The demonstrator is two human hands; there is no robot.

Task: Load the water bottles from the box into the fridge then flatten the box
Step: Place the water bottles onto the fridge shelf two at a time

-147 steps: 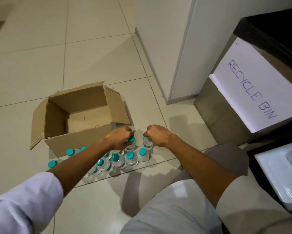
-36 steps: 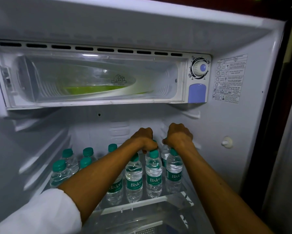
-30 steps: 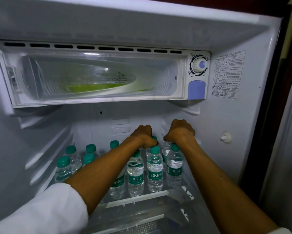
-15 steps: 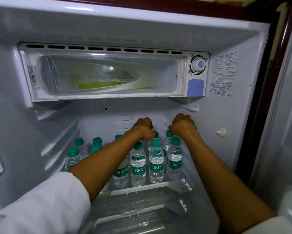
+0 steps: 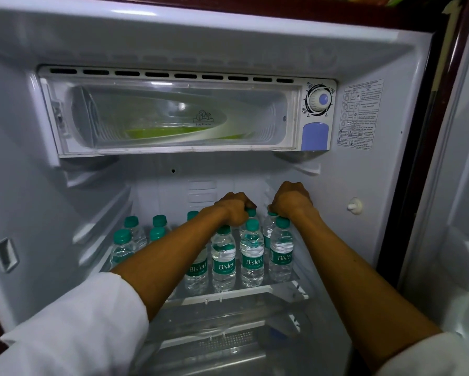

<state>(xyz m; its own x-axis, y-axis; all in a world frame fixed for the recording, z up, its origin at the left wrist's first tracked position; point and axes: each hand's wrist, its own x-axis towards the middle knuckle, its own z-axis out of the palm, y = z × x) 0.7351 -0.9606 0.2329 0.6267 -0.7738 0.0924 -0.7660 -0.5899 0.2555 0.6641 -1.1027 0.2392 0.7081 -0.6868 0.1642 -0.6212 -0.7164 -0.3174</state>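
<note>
Both my arms reach into the open fridge (image 5: 385,185). Several small clear water bottles (image 5: 251,259) with teal caps and green labels stand on its glass shelf (image 5: 293,286). My left hand (image 5: 234,208) is curled over the cap of a bottle in the back row, near the middle. My right hand (image 5: 291,200) is curled over the cap of a back-row bottle by the right wall. Another group of bottles (image 5: 123,244) stands at the shelf's left. The box is out of view.
A clear-fronted freezer compartment (image 5: 173,115) with a thermostat dial (image 5: 319,99) hangs above the shelf. A clear drawer cover (image 5: 222,327) lies below the shelf. The open fridge door (image 5: 461,213) stands at the right.
Since 4.9 s ago I have gone from the floor by the box to the fridge. Over the last second my view has pulled back a little; both hands stay on the back-row bottles.
</note>
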